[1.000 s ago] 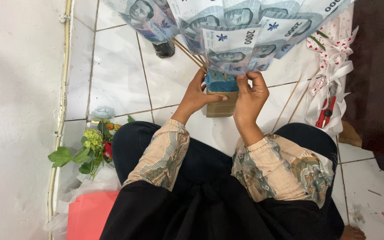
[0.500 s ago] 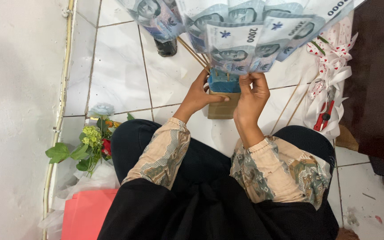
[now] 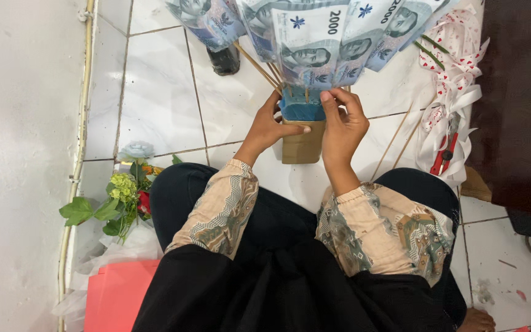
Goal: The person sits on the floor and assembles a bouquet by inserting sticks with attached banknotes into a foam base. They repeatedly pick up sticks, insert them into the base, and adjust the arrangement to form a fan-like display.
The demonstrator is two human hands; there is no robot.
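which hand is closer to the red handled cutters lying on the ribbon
Right. The right hand is at the bouquet's blue base, on the side toward the red-handled cutters on the ribbon. The left hand grips the base's far side, farther away.

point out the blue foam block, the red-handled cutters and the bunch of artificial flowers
blue foam block [image 3: 301, 107], head view, on its front face between the hands
red-handled cutters [image 3: 444, 157], head view, on the red handles
bunch of artificial flowers [image 3: 124, 187], head view, on the pale green bloom

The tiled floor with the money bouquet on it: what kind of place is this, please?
Probably a room in a home, used as a craft corner. The person sits on a white tiled floor by a plain wall, with artificial flowers, ribbon and a banknote bouquet held by both hands.
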